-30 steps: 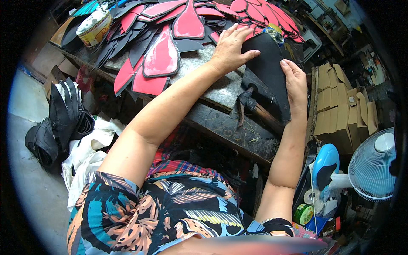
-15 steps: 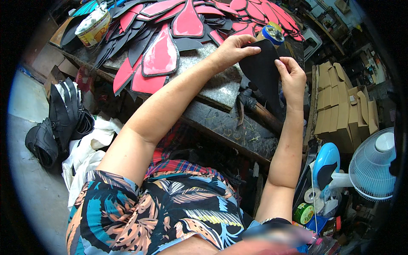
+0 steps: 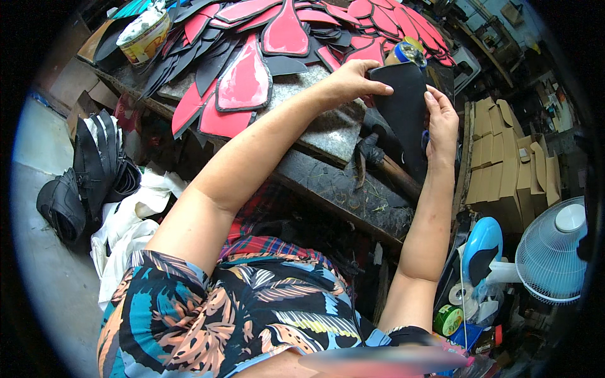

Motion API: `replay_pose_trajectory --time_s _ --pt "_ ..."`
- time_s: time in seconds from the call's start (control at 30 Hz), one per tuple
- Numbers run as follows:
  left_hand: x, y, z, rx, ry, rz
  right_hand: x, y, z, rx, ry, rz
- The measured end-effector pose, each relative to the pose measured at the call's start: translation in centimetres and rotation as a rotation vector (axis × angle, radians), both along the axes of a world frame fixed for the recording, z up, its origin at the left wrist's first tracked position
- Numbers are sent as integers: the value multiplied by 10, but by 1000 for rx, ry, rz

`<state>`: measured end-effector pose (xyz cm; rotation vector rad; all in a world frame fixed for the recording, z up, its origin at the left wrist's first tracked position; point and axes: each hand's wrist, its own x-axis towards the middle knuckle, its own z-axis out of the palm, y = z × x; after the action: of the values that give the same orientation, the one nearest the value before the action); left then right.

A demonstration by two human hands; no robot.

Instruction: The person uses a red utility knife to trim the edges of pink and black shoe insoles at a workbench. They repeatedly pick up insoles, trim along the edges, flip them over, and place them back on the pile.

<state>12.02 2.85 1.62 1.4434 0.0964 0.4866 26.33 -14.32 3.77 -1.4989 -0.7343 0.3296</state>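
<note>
Between my hands, above the right end of the workbench, is a flat black cut-out piece (image 3: 404,104), broad at the far end and narrowing toward me. My left hand (image 3: 358,82) pinches its upper left edge, thumb on top. At its right edge, my right hand (image 3: 442,120) grips it between thumb and fingers. Just behind the piece stands a jar with a blue rim (image 3: 406,53), partly covered by it. Left of my left hand lies a red cut-out piece with a black border (image 3: 244,82), smeared with a whitish film.
More red and black cut-outs (image 3: 409,25) cover the far bench. A stone slab (image 3: 321,135) and a hammer-like tool (image 3: 384,160) lie near its front edge. A tub (image 3: 144,39) stands at the far left. Cardboard boxes (image 3: 498,164) and a fan (image 3: 551,252) are at right.
Both hands have moved slightly right with the black piece, which now stands more upright and hides more of the jar. My right hand has turned, its fingers more extended along the piece's edge.
</note>
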Motion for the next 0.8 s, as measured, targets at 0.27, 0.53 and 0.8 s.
replay_pose_trajectory --time_s 0.27,0.53,0.8 --pt "0 4 0 -104 -22 -58 -2 -5 3 -19 109 164" --pt "1 6 -1 -186 -115 -16 6 -11 8 -7 96 169" --pt "-5 10 4 -242 -139 -153 8 -12 4 16 138 168"
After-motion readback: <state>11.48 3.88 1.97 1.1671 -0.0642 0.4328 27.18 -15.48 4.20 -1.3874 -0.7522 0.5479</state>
